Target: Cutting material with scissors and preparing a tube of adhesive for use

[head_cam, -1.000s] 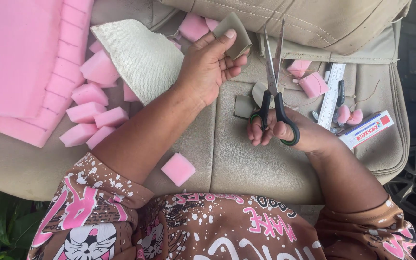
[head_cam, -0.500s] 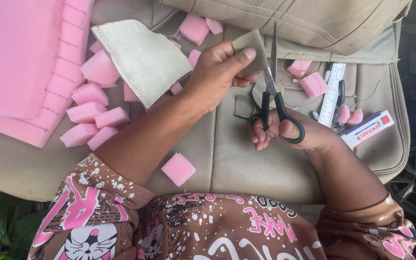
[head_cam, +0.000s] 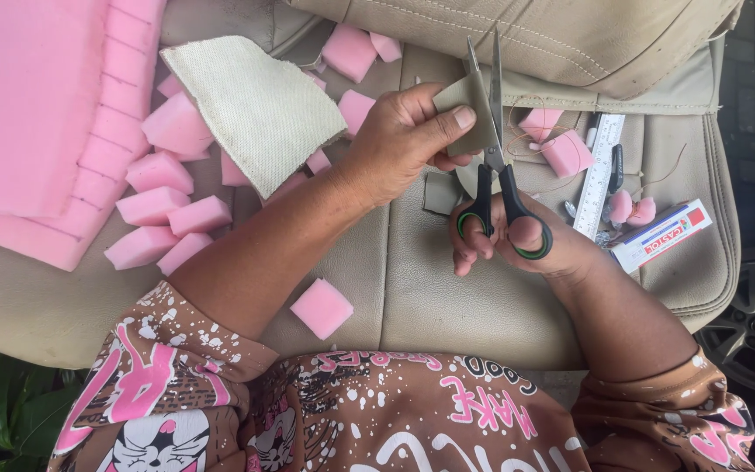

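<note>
Two hands work over the car seat: the left hand pinches a fabric scrap while the right hand grips scissors, blades slightly parted around its edge.

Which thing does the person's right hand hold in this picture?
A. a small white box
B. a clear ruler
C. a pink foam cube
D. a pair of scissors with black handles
D: the right hand has its fingers through the black handles of the scissors, whose blades point up beside the small piece of beige fabric pinched by the left hand.
</note>
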